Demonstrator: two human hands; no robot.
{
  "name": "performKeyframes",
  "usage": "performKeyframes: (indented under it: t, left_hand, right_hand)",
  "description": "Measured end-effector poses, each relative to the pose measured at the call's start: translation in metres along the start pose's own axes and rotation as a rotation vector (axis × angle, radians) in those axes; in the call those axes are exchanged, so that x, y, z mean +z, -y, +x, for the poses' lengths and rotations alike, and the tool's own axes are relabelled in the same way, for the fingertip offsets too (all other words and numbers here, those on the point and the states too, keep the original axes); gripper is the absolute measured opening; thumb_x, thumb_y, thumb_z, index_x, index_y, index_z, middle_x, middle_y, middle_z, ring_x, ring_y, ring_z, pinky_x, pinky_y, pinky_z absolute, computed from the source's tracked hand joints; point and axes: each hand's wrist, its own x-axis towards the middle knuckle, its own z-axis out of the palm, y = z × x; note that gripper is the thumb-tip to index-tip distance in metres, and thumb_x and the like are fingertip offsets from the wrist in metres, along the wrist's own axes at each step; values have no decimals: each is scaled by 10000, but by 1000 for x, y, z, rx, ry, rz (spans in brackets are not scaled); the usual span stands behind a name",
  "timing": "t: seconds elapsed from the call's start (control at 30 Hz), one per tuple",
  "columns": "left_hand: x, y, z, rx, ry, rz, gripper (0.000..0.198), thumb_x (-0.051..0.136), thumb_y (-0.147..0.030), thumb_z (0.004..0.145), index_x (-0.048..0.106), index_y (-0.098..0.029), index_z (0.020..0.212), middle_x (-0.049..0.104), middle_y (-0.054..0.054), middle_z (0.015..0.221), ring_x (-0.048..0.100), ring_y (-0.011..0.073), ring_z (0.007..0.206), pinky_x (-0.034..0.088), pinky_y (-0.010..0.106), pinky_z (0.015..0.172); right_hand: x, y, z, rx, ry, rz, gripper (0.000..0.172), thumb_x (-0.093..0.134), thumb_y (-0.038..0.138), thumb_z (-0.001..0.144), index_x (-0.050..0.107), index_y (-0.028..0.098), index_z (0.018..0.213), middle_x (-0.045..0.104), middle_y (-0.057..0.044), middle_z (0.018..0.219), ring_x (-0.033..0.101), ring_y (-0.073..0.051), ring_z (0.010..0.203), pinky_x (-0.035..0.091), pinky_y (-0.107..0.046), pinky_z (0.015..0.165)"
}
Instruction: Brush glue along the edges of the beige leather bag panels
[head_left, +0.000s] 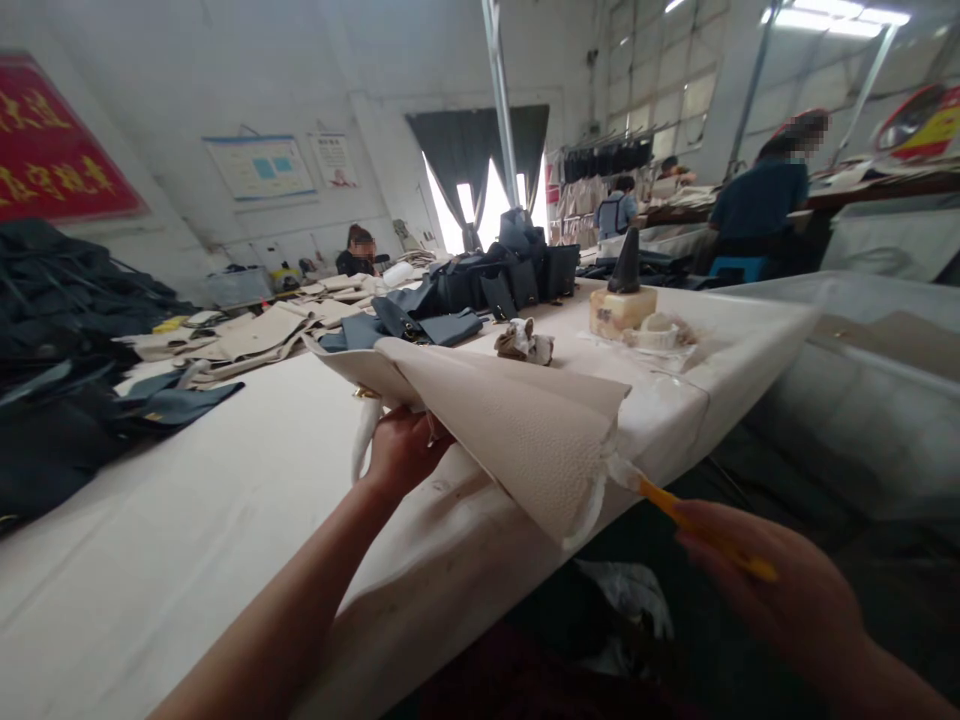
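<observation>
A beige pebbled leather bag piece [517,420] is held up over the table's front edge. My left hand [407,448] grips it from beneath, its fingers partly hidden under the leather; a white strap and gold-coloured fitting hang beside the wrist. My right hand [772,580] is closed around the yellow handle of a brush [667,500]. The whitish brush tip meets the right-hand edge of the bag piece, where a white wet-looking line runs along the rim.
A crumpled rag [525,342] and a stained yellowish container [622,310] with a dark cone on it stand on the white-covered table [187,520]. Dark blue bags [495,280] and beige pieces [255,335] are piled behind. White bins [870,400] stand right; several people work farther back.
</observation>
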Motion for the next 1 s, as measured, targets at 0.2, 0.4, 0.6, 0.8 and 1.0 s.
performKeyframes:
  t: [0.2,0.4,0.6,0.8,1.0]
  left_hand:
    - [-5,-1,7,-3,-72,-42,181,518,-156,770,588,-182,604,590,32,514,551,178,481,406,269,482]
    - [-5,0,7,-29,-76,-69,230,528,-208,787,534,-188,558,568,23,493,523,156,474,391,267,492]
    - [-8,0,7,-32,-68,-68,244,537,-230,796,541,-186,557,566,17,468,519,160,440,373,269,466]
    - [-7,0,6,-42,-71,-56,267,545,-252,799,529,-188,541,566,16,464,524,155,443,366,261,473]
    - [-7,-1,6,-35,-83,-59,258,522,-226,800,524,-189,545,535,16,444,490,148,429,338,262,464]
  right_hand:
    - [12,7,4,-262,89,-120,214,325,251,1030,501,130,1046,614,-28,774,604,-120,640,462,-229,562]
    - [10,12,12,-241,84,-131,277,323,299,1031,533,120,1004,621,-33,750,596,-116,588,461,-221,512]
    - [0,22,17,-116,82,-42,262,370,319,1017,547,130,974,673,-52,802,653,-124,650,516,-180,573]
    - [-7,22,11,177,110,121,243,445,379,980,579,177,987,660,9,722,605,-105,506,436,-162,409]
    - [-15,14,5,693,157,375,399,477,548,909,602,169,917,595,0,599,586,-139,522,451,-197,458]
